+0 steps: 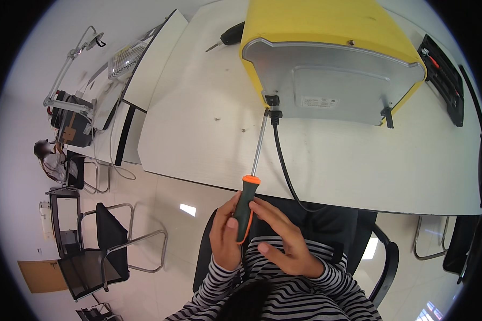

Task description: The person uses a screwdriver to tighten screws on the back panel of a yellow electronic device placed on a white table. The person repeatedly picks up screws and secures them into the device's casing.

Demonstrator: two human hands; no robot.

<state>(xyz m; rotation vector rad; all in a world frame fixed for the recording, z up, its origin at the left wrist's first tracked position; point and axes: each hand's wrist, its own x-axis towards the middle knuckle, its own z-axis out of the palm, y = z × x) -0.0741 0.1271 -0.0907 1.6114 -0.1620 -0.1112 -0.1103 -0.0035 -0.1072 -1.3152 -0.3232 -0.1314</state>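
A screwdriver [245,211] with a dark green and orange handle and a long metal shaft slants away from me. My left hand [225,235] is closed on its handle, thumb along the near side. My right hand [286,241] is open, its fingers stretched toward the handle with the fingertips at its right side and the thumb apart. The shaft's tip reaches the lower left corner of a yellow box-shaped machine [326,21] with a grey metal panel [353,80]. Right beside the tip, a black power cord [281,160] has its plug at the panel, under a black switch.
A power drill [233,35] lies left of the machine on the white table [198,123]; an open black tool case [444,80] lies to its right. Farther left are a black chair [112,241], a fan [126,59], a lamp arm [64,69] and a seated person [59,163].
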